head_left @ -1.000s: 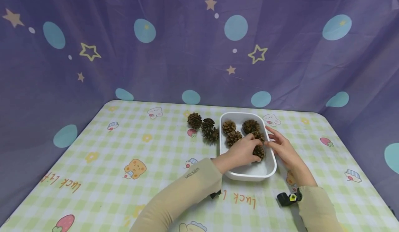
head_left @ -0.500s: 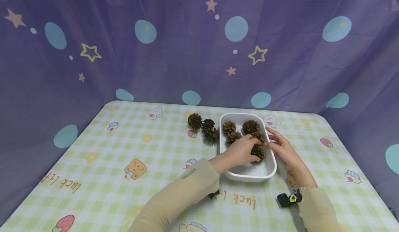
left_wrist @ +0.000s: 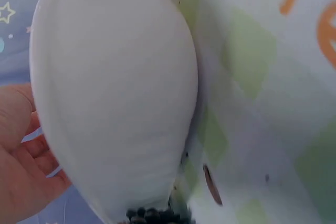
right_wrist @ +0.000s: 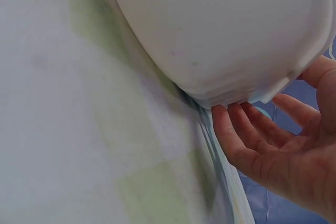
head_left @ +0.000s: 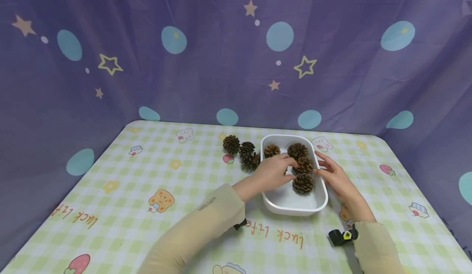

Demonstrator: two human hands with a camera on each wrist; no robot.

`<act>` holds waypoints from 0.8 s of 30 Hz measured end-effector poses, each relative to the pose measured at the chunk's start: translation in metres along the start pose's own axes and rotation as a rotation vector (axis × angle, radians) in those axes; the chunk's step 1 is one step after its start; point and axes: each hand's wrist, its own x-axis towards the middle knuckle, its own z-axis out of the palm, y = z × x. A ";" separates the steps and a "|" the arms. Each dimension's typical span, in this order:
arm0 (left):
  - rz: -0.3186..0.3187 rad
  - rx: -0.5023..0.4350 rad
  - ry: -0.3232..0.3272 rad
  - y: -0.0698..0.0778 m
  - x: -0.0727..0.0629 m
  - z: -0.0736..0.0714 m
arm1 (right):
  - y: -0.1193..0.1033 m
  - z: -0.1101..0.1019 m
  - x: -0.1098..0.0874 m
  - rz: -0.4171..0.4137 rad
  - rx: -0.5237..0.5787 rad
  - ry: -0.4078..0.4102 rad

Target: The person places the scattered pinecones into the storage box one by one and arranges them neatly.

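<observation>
Left hand (head_left: 272, 172) loosely spread, empty, over white tray (head_left: 289, 200); right hand (head_left: 336, 178) loose-fingered against its side.

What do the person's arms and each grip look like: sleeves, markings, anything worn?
The left sleeve and right sleeve are long and beige. Small dark lettering marks the left one near its end. A black device with a yellow mark sits at the right sleeve's end; part of another black device shows below the left. The left grip and right grip are ungloved.

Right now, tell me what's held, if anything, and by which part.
No clear hold: the left hand is over the box; the right hand touches its side.
</observation>
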 end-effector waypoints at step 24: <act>-0.178 -0.192 0.148 -0.060 -0.035 -0.029 | -0.001 0.000 -0.001 0.016 0.015 0.008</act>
